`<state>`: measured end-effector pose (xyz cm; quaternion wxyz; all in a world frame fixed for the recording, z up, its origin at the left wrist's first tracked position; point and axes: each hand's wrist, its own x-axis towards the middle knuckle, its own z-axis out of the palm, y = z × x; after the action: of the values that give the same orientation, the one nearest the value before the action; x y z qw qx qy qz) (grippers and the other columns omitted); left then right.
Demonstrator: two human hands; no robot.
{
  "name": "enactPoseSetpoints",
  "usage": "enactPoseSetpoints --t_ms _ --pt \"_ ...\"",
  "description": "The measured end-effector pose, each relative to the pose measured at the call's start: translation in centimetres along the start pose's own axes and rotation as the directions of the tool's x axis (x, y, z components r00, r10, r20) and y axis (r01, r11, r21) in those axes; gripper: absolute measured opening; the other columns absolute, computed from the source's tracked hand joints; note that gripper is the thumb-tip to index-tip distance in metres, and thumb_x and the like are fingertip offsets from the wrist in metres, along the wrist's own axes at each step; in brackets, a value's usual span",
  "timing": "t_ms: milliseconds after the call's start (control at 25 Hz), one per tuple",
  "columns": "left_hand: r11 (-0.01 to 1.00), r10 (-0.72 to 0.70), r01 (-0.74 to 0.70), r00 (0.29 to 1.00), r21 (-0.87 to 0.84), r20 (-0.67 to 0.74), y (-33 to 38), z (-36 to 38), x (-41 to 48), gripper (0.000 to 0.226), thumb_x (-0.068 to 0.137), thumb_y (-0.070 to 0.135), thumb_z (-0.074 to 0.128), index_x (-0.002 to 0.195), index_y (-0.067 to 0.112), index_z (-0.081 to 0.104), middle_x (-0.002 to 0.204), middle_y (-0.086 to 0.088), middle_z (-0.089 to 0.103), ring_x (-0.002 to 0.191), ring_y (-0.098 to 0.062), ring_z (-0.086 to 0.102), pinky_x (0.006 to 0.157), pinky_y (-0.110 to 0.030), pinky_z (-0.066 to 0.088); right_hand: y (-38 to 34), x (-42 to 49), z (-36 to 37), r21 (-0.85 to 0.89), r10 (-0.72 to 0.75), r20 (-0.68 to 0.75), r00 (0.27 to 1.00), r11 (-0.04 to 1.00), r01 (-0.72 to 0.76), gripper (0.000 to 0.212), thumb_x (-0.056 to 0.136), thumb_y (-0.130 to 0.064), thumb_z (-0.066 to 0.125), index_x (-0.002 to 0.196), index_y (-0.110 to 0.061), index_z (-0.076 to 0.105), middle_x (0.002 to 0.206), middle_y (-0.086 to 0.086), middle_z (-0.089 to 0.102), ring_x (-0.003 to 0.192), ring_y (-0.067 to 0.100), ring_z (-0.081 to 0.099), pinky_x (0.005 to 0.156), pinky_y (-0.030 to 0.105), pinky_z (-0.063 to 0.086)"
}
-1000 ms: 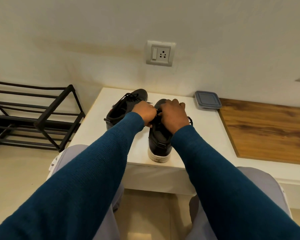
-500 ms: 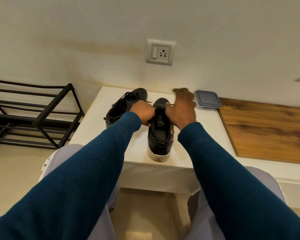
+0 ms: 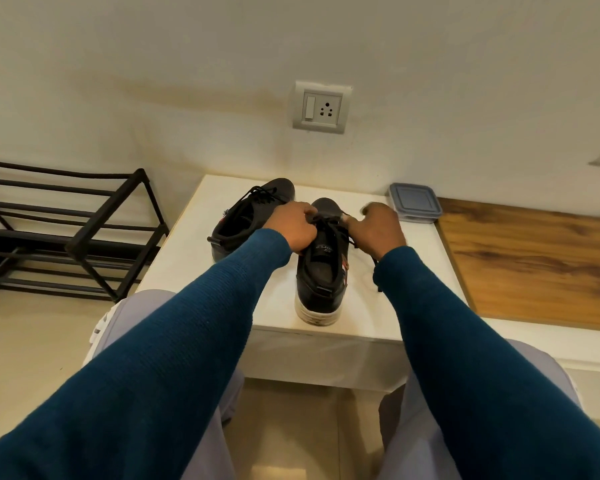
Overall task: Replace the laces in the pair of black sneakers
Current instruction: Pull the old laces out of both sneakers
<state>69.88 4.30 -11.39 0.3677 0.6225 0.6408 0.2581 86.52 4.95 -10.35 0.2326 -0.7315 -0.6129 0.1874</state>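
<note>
Back from its reach toward the wall, the right hand [image 3: 378, 230] now pinches the thin black lace [image 3: 329, 225] beside the left hand [image 3: 297, 225], which clenches the laced throat of the nearer black white-soled sneaker [image 3: 317, 275]. That sneaker stands heel-first at the near edge of the white desk [image 3: 187, 258]; a hard tug could drag it off.

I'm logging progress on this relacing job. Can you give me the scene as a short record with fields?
surface: white table
near sneaker: upright, heel toward the person, lace loosened
far sneaker: behind-left, laced
left hand: grips near sneaker at its lacing
right hand: curled, seems to pinch the lace
nearby: lidded container, shoe rack, wall socket
</note>
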Motion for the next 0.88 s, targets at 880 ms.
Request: enactPoseSetpoints --t_ms 880 --pt "0.847 0.23 -0.126 0.963 0.516 -0.143 0.7 1.9 0.2 0.039 0.091 0.018 0.063 0.127 0.022 0.05 0.118 -0.007 0.06 0.102 -0.031 0.061 0.082 -0.041 0.052 0.5 -1.8 1.4 0.431 0.074 0.225 0.972 0.887 -0.167 0.061 0.079 -0.024 0.061 0.136 -0.008 0.045 0.114 0.01 0.064 0.093 0.026 0.067 0.082 0.044 0.06"
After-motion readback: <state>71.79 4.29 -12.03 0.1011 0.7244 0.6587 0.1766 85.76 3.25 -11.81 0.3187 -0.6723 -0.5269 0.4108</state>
